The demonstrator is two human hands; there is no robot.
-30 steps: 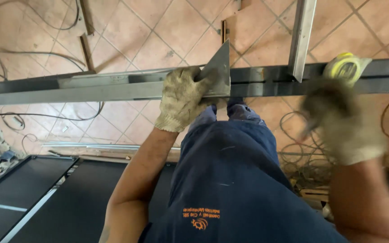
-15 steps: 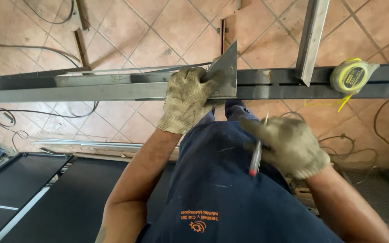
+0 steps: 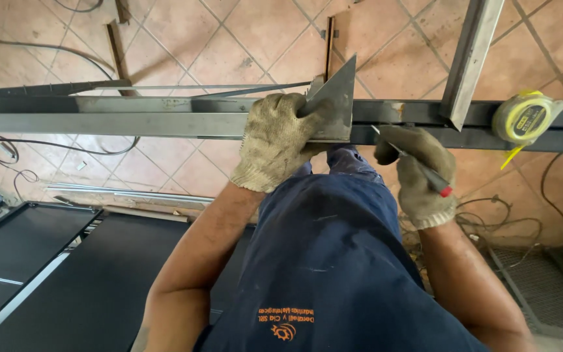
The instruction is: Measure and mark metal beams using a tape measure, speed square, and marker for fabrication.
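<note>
The gloved left hand pressed a triangular metal square flat on the steel bar, fingers closed over it to keep it steady, while the right hand (at three o'clock of it) gripped a red-tipped marker against the square's edge.

Your long steel bar runs across the view above the tiled floor. On the bar, a triangular metal square stands upright near its middle, a slanted steel tube meets it further right, and a yellow tape measure sits near its right end. Below the bar's left half, dark panels and cables lie on the floor.
</note>
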